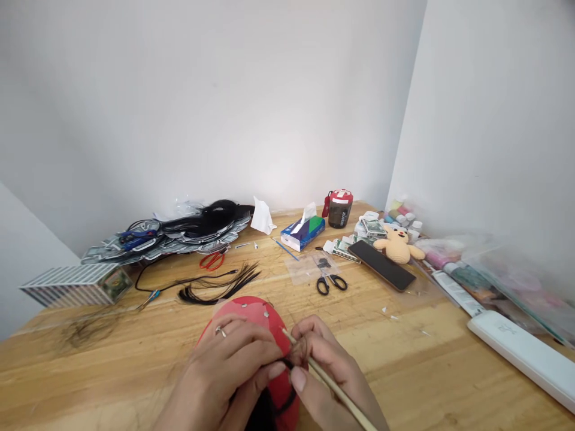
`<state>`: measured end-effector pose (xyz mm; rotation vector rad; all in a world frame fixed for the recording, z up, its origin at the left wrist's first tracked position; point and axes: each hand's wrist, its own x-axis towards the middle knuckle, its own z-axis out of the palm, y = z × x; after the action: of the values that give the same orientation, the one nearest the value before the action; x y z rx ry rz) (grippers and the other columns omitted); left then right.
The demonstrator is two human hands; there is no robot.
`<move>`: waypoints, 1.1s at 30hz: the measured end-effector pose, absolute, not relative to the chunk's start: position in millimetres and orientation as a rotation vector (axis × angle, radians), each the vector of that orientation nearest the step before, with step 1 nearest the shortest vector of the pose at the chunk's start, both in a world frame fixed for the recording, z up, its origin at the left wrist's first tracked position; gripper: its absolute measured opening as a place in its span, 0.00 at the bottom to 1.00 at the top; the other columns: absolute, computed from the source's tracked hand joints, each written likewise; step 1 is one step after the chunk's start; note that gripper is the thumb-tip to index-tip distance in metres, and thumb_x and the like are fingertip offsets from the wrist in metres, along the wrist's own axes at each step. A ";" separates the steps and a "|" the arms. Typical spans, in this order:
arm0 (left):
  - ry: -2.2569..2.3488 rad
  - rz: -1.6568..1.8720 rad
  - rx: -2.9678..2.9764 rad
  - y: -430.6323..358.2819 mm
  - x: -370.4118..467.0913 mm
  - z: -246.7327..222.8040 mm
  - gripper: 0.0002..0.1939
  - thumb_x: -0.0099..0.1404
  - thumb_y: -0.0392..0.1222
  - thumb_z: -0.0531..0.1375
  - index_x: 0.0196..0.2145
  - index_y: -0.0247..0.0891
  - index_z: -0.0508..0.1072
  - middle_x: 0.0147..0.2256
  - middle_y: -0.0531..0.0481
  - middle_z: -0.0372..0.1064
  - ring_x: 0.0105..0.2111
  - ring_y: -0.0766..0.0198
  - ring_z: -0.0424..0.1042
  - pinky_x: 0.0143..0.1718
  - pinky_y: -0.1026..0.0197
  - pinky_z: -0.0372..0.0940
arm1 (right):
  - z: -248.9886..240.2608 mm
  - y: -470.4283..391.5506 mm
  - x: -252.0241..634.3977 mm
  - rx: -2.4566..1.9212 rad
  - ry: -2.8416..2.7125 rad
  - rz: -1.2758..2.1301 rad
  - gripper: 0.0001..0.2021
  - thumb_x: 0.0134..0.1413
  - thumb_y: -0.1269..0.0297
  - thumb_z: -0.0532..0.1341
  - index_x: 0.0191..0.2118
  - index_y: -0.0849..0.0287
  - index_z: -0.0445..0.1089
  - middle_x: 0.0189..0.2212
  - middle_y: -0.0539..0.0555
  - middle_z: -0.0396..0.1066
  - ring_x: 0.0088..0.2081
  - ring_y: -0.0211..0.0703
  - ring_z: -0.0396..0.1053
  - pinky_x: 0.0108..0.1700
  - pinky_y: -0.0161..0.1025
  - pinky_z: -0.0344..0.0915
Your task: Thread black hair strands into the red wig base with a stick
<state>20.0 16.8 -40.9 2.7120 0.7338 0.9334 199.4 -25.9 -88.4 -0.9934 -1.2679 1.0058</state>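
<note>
A red, rounded form [258,308] with pins in its top stands at the table's near edge, partly hidden by both hands. Black hair [263,413] lies against its lower front. My left hand [229,359], with a ring on one finger, rests over the form and pinches a lock of the black hair between thumb and fingers. Close beside it, my right hand [327,374] is closed round a thin, pale wooden stick [335,386] that slants up to the left. The right thumb touches the hair; the stick's tip is too small to make out.
Black-handled scissors [331,281], a phone [381,264] and a tissue box [303,232] lie beyond the hands. Loose black hair [218,286] is at left centre. A doll [398,244] sits on the right, near a long white device [521,353]. Hair bundles [202,218] lie back left.
</note>
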 end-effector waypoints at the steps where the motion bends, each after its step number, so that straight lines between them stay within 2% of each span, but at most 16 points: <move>1: 0.728 0.920 2.683 16.4 20.1 -40.4 0.07 0.78 0.41 0.58 0.42 0.48 0.76 0.37 0.56 0.81 0.36 0.64 0.80 0.41 0.67 0.73 | -89.0 -26.6 199.8 -0.951 -1.257 1.101 0.13 0.53 0.58 0.65 0.24 0.53 0.63 0.30 0.50 0.60 0.34 0.47 0.65 0.37 0.40 0.65; 4: 0.835 0.972 2.582 15.7 21.9 -36.3 0.10 0.77 0.46 0.59 0.39 0.46 0.80 0.35 0.51 0.80 0.36 0.60 0.79 0.40 0.64 0.74 | -89.1 -31.0 200.4 -0.771 -1.176 1.380 0.22 0.51 0.43 0.68 0.24 0.52 0.62 0.28 0.49 0.58 0.32 0.46 0.60 0.36 0.41 0.61; 7: 0.995 1.101 2.488 17.6 23.7 -28.1 0.15 0.74 0.54 0.61 0.35 0.45 0.81 0.34 0.47 0.78 0.38 0.55 0.78 0.42 0.60 0.75 | -89.5 -34.5 203.7 -0.676 -1.125 1.507 0.26 0.50 0.35 0.69 0.25 0.52 0.64 0.29 0.49 0.59 0.33 0.47 0.61 0.39 0.42 0.62; 9: 1.057 1.136 2.442 19.9 22.6 -23.1 0.18 0.73 0.58 0.61 0.33 0.45 0.80 0.34 0.47 0.77 0.39 0.54 0.77 0.44 0.59 0.75 | -91.9 -33.8 208.0 -0.732 -1.233 1.433 0.28 0.53 0.32 0.67 0.25 0.53 0.64 0.31 0.49 0.60 0.35 0.47 0.61 0.42 0.43 0.61; 12: 1.123 1.150 2.371 23.2 15.1 -20.2 0.20 0.72 0.60 0.60 0.31 0.44 0.79 0.34 0.47 0.75 0.40 0.54 0.76 0.44 0.58 0.75 | -99.2 -29.2 214.1 -0.830 -1.392 1.267 0.30 0.58 0.30 0.63 0.26 0.55 0.66 0.34 0.50 0.59 0.36 0.46 0.60 0.41 0.42 0.60; 17: 1.101 1.166 2.237 28.2 -3.5 -21.2 0.22 0.73 0.58 0.60 0.26 0.43 0.75 0.37 0.47 0.74 0.42 0.55 0.73 0.41 0.63 0.72 | -111.4 -25.5 212.7 -0.809 -1.439 1.177 0.30 0.59 0.30 0.61 0.25 0.55 0.65 0.32 0.48 0.57 0.32 0.43 0.57 0.39 0.41 0.59; 20: 1.076 1.120 2.024 30.0 -8.3 -18.3 0.21 0.69 0.57 0.64 0.24 0.43 0.74 0.32 0.52 0.73 0.35 0.61 0.70 0.35 0.67 0.65 | -111.3 -27.2 210.8 -0.808 -1.411 1.199 0.31 0.58 0.28 0.60 0.25 0.54 0.64 0.32 0.48 0.57 0.31 0.42 0.56 0.38 0.41 0.59; 24: 1.135 1.047 1.679 30.9 -8.6 -14.4 0.26 0.66 0.63 0.66 0.22 0.41 0.74 0.19 0.56 0.66 0.22 0.67 0.62 0.26 0.67 0.57 | -102.1 -28.4 215.0 -0.825 -1.385 1.195 0.28 0.59 0.32 0.61 0.25 0.54 0.66 0.32 0.48 0.58 0.32 0.43 0.57 0.40 0.42 0.59; 26: 1.125 1.035 1.541 34.8 -11.8 -13.6 0.26 0.68 0.62 0.64 0.21 0.40 0.70 0.15 0.58 0.63 0.16 0.70 0.55 0.20 0.68 0.51 | -96.8 -27.8 218.3 -0.863 -1.371 1.194 0.24 0.60 0.39 0.64 0.26 0.54 0.66 0.32 0.48 0.58 0.33 0.44 0.59 0.40 0.41 0.60; 28: 1.109 1.062 1.401 42.7 -18.9 -12.3 0.25 0.71 0.59 0.63 0.23 0.40 0.67 0.13 0.62 0.55 0.15 0.73 0.46 0.18 0.70 0.47 | -93.5 -26.7 220.5 -0.917 -1.353 1.168 0.20 0.62 0.47 0.65 0.25 0.54 0.66 0.32 0.49 0.60 0.34 0.44 0.61 0.41 0.40 0.60; 30: 1.075 1.127 1.302 53.2 -28.7 -9.3 0.21 0.71 0.53 0.62 0.24 0.41 0.66 0.14 0.64 0.47 0.15 0.73 0.43 0.18 0.72 0.50 | -93.2 -25.3 221.3 -0.959 -1.320 1.118 0.17 0.62 0.52 0.65 0.25 0.55 0.67 0.32 0.49 0.63 0.35 0.45 0.63 0.40 0.39 0.60; 33: 1.028 1.312 1.209 67.2 -43.7 0.0 0.19 0.75 0.45 0.57 0.25 0.42 0.62 0.16 0.63 0.43 0.16 0.72 0.42 0.16 0.73 0.54 | -96.0 -22.8 221.4 -1.001 -1.240 1.026 0.16 0.62 0.55 0.64 0.25 0.55 0.68 0.31 0.50 0.65 0.34 0.45 0.65 0.37 0.39 0.61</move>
<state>-43.7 67.2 0.0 1.2094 1.0278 1.3122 221.4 -22.8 -96.0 -1.0007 -1.2400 1.0264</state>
